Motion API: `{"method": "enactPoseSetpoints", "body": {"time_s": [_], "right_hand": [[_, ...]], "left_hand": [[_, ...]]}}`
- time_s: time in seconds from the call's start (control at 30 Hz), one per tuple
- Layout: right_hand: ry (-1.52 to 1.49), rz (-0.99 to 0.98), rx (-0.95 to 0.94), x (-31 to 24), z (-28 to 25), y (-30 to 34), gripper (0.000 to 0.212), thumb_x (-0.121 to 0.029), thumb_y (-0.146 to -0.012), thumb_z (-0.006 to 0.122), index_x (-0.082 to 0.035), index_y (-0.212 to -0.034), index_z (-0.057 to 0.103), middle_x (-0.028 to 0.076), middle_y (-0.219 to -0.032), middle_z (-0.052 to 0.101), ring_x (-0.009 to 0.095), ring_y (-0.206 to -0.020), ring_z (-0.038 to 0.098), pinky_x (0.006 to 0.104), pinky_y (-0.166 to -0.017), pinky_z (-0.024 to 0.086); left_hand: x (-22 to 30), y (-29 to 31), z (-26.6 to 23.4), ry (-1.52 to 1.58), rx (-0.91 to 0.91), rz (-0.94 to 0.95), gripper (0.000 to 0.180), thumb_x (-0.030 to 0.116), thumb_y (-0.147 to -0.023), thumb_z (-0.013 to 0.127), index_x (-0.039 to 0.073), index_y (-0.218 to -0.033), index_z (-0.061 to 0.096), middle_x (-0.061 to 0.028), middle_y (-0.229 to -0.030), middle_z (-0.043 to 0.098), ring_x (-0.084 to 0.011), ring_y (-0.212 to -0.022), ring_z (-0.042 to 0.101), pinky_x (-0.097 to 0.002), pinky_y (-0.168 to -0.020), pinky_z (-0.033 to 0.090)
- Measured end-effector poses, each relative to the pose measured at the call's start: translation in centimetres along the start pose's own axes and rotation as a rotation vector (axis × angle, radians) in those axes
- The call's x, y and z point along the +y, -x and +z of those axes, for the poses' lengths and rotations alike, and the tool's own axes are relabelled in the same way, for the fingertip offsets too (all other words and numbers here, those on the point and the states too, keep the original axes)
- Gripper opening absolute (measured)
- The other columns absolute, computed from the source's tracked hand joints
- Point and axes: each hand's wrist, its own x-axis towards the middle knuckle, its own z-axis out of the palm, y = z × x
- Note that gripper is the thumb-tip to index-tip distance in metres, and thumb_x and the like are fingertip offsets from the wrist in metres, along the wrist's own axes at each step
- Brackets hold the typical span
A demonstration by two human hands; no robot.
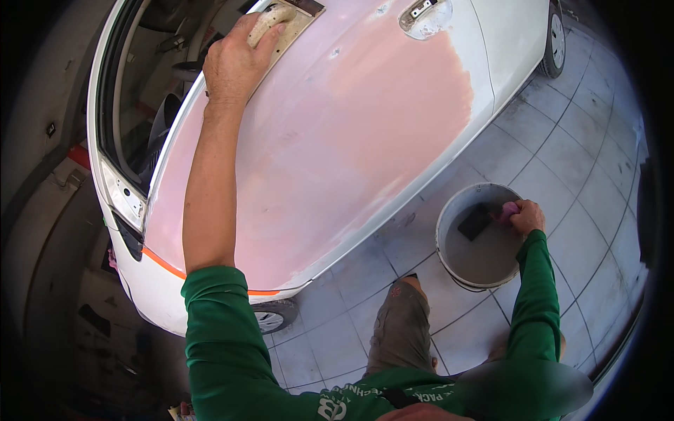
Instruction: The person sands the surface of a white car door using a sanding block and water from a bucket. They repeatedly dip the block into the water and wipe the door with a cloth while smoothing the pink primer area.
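My left hand (239, 59) is closed round the pale, worn handle of a long sanding block (293, 34), which rests against the upper part of a white car door (337, 140). Much of the door is coated with smooth pinkish filler. Over to the right, my right hand (528, 217) reaches over the rim of a white bucket (441, 247) and grips a pink cloth or sponge (506, 210); which of the two I cannot tell. The bucket holds murky grey water, with a dark rectangular pad (475, 222) showing in it.
Orange tape (168, 264) runs along the door's front edge. The handle recess (425, 15) is bare, with its handle off. A front wheel (272, 317) and rear wheel (554, 41) stand on the tiled floor (562, 165). My knee (401, 319) is between car and bucket.
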Motion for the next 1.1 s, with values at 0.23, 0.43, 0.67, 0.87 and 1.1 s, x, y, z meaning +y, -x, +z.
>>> {"method": "enactPoseSetpoints", "body": {"time_s": [0.23,0.43,0.67,0.87,1.1], "right_hand": [[0.003,-0.002,0.062,0.9,1.0,0.3,0.029,-0.027,-0.080,0.074,-0.015,-0.105,0.083,0.016,-0.109,0.076,0.039,-0.106,0.071,0.0489,-0.093,0.057],[-0.027,0.009,-0.051,0.0,1.1,-0.8,0.030,-0.028,-0.080,0.075,-0.014,-0.105,0.082,0.017,-0.108,0.076,0.040,-0.107,0.071,0.0496,-0.092,0.056],[-0.001,-0.041,0.087,2.0,1.3,-0.1,0.030,-0.024,-0.076,0.077,-0.014,-0.104,0.083,0.018,-0.107,0.077,0.039,-0.104,0.072,0.0491,-0.091,0.057],[-0.028,0.012,0.009,0.1,1.3,-0.6,0.025,-0.023,-0.075,0.077,-0.012,-0.097,0.083,0.018,-0.104,0.077,0.040,-0.099,0.073,0.0492,-0.087,0.058],[-0.021,0.015,0.048,0.7,-0.6,0.5,0.026,-0.028,-0.077,0.078,-0.015,-0.099,0.084,0.017,-0.104,0.077,0.039,-0.101,0.073,0.0479,-0.090,0.058]], "left_hand": [[-5.9,13.4,-0.5,0.129,0.142,0.179,0.038,0.029,-0.092,0.084,0.008,-0.122,0.073,-0.0173,-0.097,0.080,-0.0321,-0.082,0.080,-0.0396,-0.072,0.063],[-3.1,0.5,-2.2,0.056,-0.022,0.001,0.041,0.038,-0.094,0.081,0.009,-0.123,0.075,-0.0176,-0.097,0.079,-0.0341,-0.085,0.079,-0.0390,-0.076,0.062],[-5.7,12.4,-1.1,0.151,0.027,0.065,0.042,0.026,-0.093,0.085,0.005,-0.127,0.072,-0.0160,-0.106,0.080,-0.0266,-0.094,0.080,-0.0366,-0.084,0.061],[-3.1,-1.4,-1.2,0.065,-0.033,-0.018,0.053,0.052,-0.094,0.076,0.010,-0.125,0.075,-0.0145,-0.098,0.081,-0.0351,-0.092,0.079,-0.0445,-0.086,0.061],[-3.1,7.1,1.6,0.255,0.070,0.066,0.051,0.054,-0.095,0.074,0.011,-0.122,0.075,-0.0163,-0.094,0.080,-0.0362,-0.089,0.078,-0.0464,-0.086,0.060]]}}
